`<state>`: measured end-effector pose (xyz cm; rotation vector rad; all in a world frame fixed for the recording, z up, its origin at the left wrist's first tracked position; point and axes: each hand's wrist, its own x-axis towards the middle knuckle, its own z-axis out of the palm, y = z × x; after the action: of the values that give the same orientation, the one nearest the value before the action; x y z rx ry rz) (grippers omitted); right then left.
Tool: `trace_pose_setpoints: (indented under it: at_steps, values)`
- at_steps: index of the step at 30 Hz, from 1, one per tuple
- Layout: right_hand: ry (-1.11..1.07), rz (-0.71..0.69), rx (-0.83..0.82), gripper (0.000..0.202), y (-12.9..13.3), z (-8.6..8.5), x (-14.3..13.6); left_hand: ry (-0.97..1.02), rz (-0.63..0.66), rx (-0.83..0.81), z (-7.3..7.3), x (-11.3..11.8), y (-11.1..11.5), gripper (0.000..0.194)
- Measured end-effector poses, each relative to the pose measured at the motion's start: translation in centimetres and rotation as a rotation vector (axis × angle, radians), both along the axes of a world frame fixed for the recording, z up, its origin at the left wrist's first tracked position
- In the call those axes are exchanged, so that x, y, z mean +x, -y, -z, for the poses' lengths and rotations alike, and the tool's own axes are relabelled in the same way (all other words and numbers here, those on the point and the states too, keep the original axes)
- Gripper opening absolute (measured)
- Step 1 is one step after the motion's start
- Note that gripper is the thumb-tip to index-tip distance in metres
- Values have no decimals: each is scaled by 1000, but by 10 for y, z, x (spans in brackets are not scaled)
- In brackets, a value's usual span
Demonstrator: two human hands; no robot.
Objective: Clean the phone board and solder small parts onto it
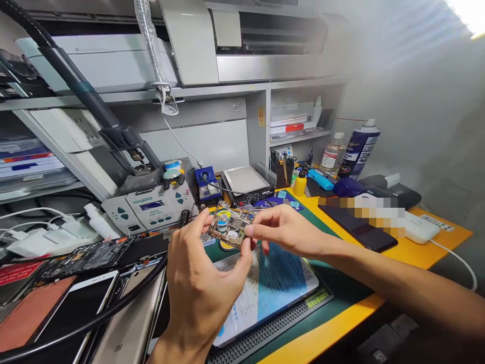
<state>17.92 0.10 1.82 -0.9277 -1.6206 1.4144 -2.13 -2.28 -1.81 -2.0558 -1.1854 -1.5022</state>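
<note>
A small phone circuit board, crowded with chips and metal shields, is held up in the air between both hands. My left hand grips it by its edges, thumb at the lower right corner and fingers at the left side. On its right edge my right hand pinches with thumb and forefinger, the other fingers curled. Below the board lies a flat white and blue box on a grey perforated stand, over a green mat.
At left several phones lie under a black hose. A soldering station stands behind, near a metal heating plate. To the right are a black phone, a white power bank, a spray can and a clear bottle.
</note>
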Motion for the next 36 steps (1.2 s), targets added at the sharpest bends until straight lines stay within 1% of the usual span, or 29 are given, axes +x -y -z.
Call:
trace_pose_setpoints:
  at_steps: [3,6,8,9,11,12,14,16,18,19,20,22,23,24,28,32,34,36]
  values:
    - [2,32,-15,43,-4,-4,9,52,44,-122,-6,-5,4,84]
    - [11,44,-37,42,-11,-9,20,161,122,-252,-15,-18,2,74]
    - [6,52,-50,42,-15,-11,26,163,206,-282,-20,-28,-2,71]
    - [1,56,-54,42,-16,-12,27,140,265,-290,-21,-32,-4,74]
    - [-8,59,-59,42,-16,-13,30,121,430,-314,-22,-37,-5,88]
    - [-11,57,-60,42,-15,-13,30,156,520,-353,-22,-37,-5,95]
    - [-16,49,-58,41,-15,-12,31,278,667,-458,-22,-34,-3,103]
    - [-18,44,-53,40,-14,-12,32,337,720,-521,-26,-30,-1,107]
    - [-16,43,-48,40,-15,-12,34,379,760,-582,-33,-27,0,106]
    - [-16,44,-47,40,-15,-12,35,443,805,-643,-38,-27,0,106]
    - [-19,49,-47,41,-15,-13,36,548,869,-726,-43,-28,-1,107]
    - [-31,64,-49,42,-15,-15,38,871,1042,-918,-53,-31,-3,103]
    - [-37,73,-49,42,-15,-16,39,1001,1102,-974,-57,-34,-5,97]
    - [-43,83,-48,42,-15,-17,40,1069,1130,-997,-59,-37,-7,93]
    - [-60,103,-38,46,-15,-20,44,1100,1108,-987,-58,-43,-14,79]
    - [-69,109,-26,45,-17,-20,47,1089,1051,-973,-55,-42,-18,68]
    - [-66,108,-25,45,-18,-20,48,1073,991,-962,-55,-43,-21,63]
    - [-55,101,-23,47,-20,-19,50,1053,892,-955,-54,-45,-26,52]
